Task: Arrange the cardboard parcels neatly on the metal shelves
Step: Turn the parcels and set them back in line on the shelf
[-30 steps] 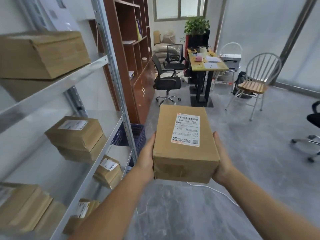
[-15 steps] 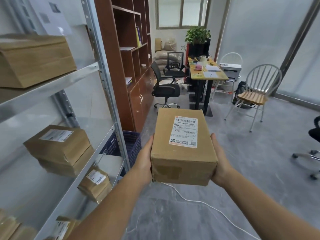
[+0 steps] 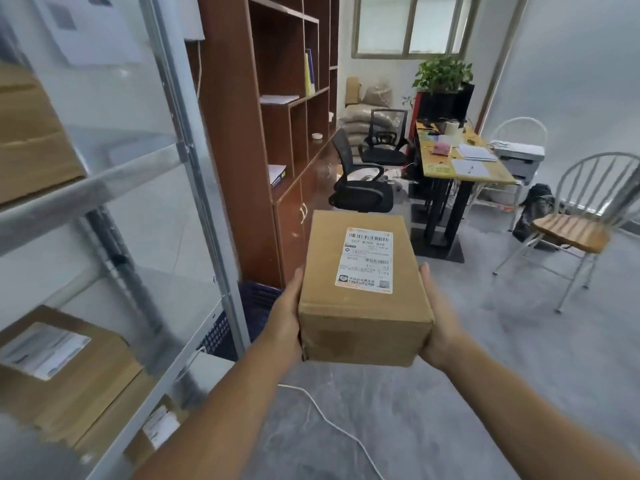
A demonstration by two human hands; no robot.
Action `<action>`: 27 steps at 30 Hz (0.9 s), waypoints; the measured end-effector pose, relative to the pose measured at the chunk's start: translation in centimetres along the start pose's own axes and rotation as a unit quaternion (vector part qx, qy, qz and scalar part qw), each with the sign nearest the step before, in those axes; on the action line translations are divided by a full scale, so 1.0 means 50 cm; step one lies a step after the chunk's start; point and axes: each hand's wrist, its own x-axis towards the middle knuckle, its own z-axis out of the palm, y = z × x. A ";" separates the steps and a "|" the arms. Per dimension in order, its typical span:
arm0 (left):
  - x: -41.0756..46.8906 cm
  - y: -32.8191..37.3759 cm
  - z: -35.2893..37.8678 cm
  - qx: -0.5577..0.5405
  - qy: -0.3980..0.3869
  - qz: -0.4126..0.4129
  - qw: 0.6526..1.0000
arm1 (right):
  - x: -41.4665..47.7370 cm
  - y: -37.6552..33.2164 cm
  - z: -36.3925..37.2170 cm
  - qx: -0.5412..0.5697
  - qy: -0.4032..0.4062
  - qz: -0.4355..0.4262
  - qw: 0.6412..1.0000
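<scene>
Grey office floor runs ahead, with a wooden bookcase (image 3: pixel 239 133) and a cluttered counter (image 3: pixel 498 176) beyond it, and down the left side stand the metal shelves (image 3: pixel 104 188). Front and centre, one parcel (image 3: pixel 363 317) rides in mid-air over the floor, label up, level, well clear of the rack. The left hand (image 3: pixel 284 320) presses on its left wall and the right hand (image 3: pixel 438 323) on its right. Together they clamp it between them, thumbs laid along the cardboard, fingers out of sight beneath.

Quick stock check on the rack: a large box (image 3: pixel 31 143) sits on the upper shelf. A labelled box (image 3: pixel 69 368) lies on the middle shelf, seemingly stacked on another. A small box (image 3: pixel 157 429) peeks out lower down, close to the front edge.

So part of the job reads as done — several are already shelved. What's left, by my reading, is that this one has to swing left and go onto the rack. The bare stretch of middle shelf beside the labelled box looks a likely spot. Whether more parcels wait off camera — no way to say.
</scene>
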 end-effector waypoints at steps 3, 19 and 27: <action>0.080 0.039 0.017 -0.016 0.018 0.014 1.000 | 0.100 -0.053 0.017 -0.008 -0.025 0.018 0.999; 0.465 0.128 0.069 -0.091 0.218 0.118 0.964 | 0.639 -0.223 0.091 -0.049 -0.191 0.131 0.972; 0.587 0.164 0.030 -0.144 0.292 0.158 0.932 | 0.857 -0.210 0.186 -0.078 -0.294 0.212 0.929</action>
